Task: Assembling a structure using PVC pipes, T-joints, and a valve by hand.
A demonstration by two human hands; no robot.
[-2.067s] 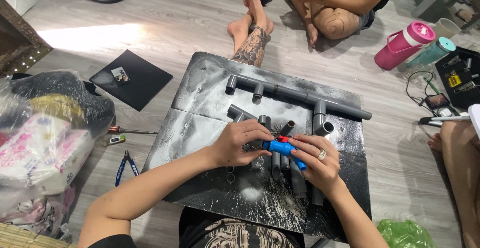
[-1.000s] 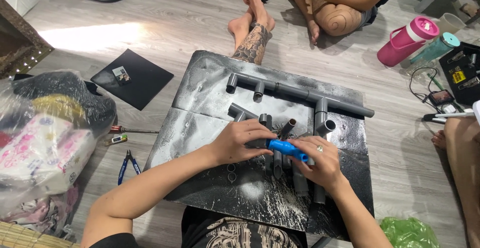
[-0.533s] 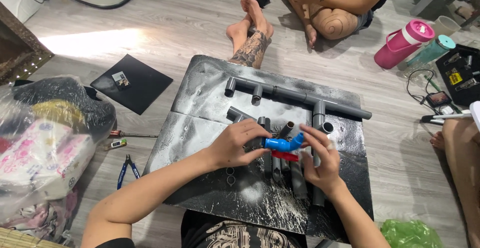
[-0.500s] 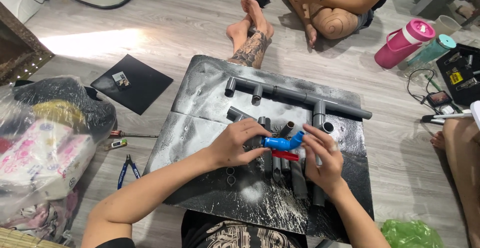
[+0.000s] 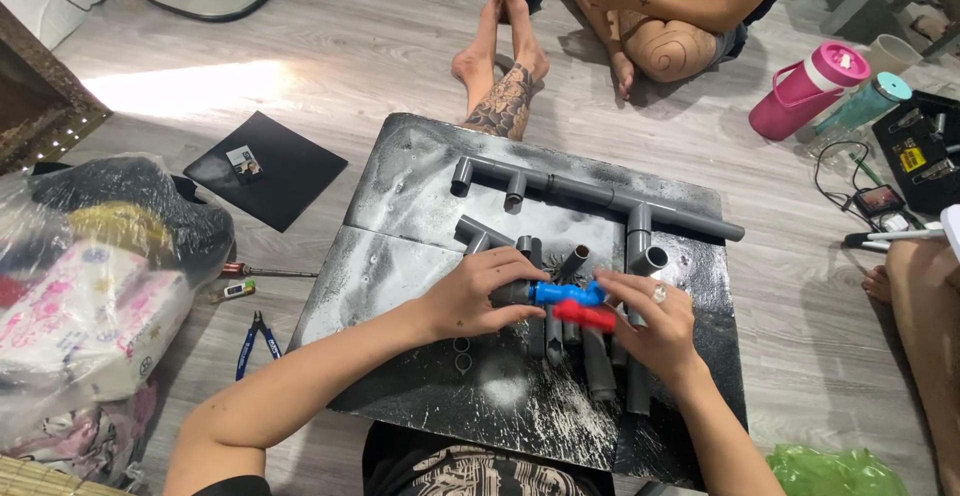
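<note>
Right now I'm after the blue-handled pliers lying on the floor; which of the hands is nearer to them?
Left. The left hand is on the board, right of the blue-handled pliers; the right hand is farther right.

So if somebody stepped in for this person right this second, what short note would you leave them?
Left hand: closed around the grey pipe end of the blue valve.
Right hand: fingertips on the valve's red handle.
Things: the valve piece sits over a cluster of short grey pipes on a dark painted board; a long grey pipe run with tees lies at the board's far side. Blue pliers lie on the floor, left.
Done: several pipes are already joined.
Left: loose short pieces are still unjoined.
</note>
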